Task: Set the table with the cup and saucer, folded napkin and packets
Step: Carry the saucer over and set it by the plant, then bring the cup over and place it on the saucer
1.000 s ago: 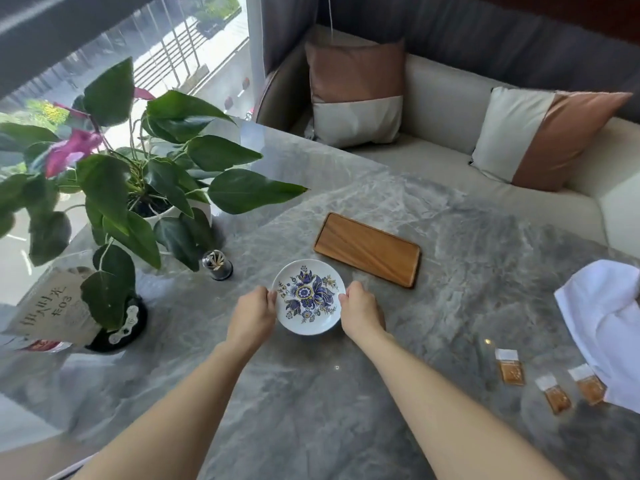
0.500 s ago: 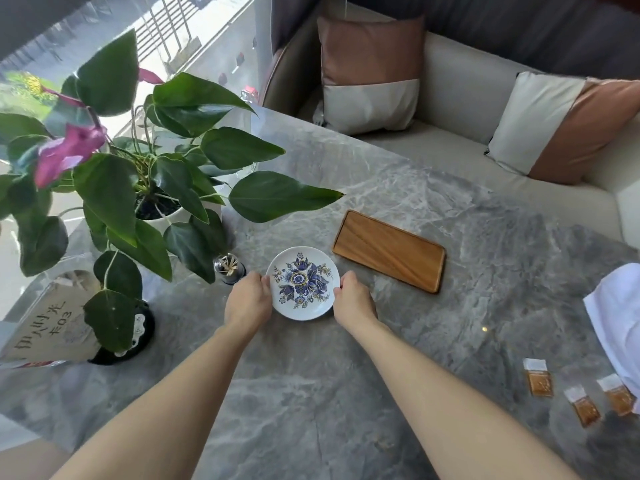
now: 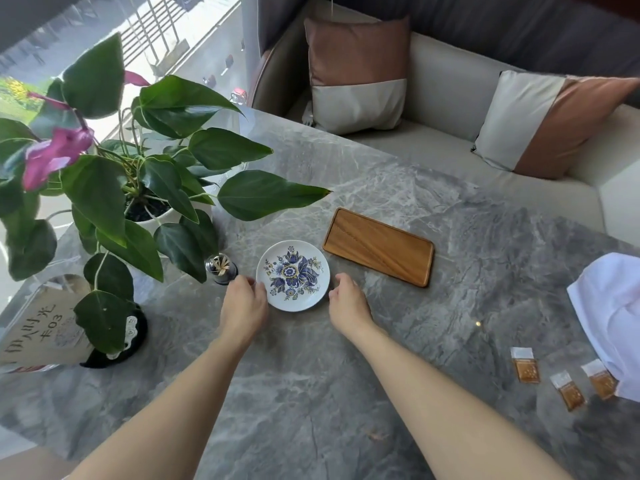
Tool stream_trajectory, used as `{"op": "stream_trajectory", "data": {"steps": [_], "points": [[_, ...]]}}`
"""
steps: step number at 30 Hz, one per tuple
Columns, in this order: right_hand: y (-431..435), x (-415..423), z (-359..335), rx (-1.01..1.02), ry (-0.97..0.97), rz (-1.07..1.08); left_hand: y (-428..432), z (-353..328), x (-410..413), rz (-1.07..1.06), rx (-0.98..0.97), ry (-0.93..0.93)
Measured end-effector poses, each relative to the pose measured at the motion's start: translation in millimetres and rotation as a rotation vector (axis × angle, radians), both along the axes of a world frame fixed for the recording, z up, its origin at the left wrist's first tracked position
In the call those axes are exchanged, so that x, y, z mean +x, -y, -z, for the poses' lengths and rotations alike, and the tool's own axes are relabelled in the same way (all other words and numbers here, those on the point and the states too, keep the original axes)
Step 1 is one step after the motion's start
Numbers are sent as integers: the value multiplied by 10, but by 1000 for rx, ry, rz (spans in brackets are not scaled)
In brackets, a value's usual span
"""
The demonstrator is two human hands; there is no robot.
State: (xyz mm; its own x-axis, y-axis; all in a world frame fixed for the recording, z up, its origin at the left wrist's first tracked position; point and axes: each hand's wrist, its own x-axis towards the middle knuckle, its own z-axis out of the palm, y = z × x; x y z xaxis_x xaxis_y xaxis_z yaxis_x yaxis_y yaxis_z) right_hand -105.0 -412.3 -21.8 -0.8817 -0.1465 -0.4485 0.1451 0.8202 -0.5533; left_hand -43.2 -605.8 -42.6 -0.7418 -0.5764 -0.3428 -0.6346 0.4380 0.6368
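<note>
Now the saucer point(image 3: 293, 275) lies flat on the grey marble desk point(image 3: 311, 393), right between the two hands. It is white with blue flowers painted on it. The left hand point(image 3: 244, 304) is at the saucer's left edge, and its fingers point(image 3: 250, 283) are curled and seem to touch the rim. The right hand point(image 3: 348, 301) is just beside the right edge, and its fingers point(image 3: 341, 280) are bent loosely with a small gap to the rim, holding nothing. I cannot tell if the left fingers really pinch the rim or only rest against it.

Just past the right fingers lies a wooden tray point(image 3: 379, 251), flat and bare. Just past the left fingers stands a small toothpick holder point(image 3: 221, 269), close to the saucer but not touching it. Behind that is a potted plant point(image 3: 138, 188) with big green leaves and a pink flower. A paper sign point(image 3: 41, 323) leans near the plant.

Far off to the side of the right fingers, near the desk's edge, lie three small brown packets point(image 3: 526, 365), each a little apart. A white napkin point(image 3: 609, 317) sits bunched just beyond them, and one packet seems to touch it
</note>
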Motion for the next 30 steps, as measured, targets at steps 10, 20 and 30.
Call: {"op": "stream_trajectory", "data": {"steps": [10, 20, 30], "points": [[-976, 538, -82, 150, -129, -33, -789, -73, 776, 163, -203, -23], [-2574, 1230, -173, 329, -162, -31, -2327, -353, 1046, 629, -384, 43], [-4370, 1872, -321, 438, -175, 221, -3974, -367, 1195, 887, -420, 67]]}}
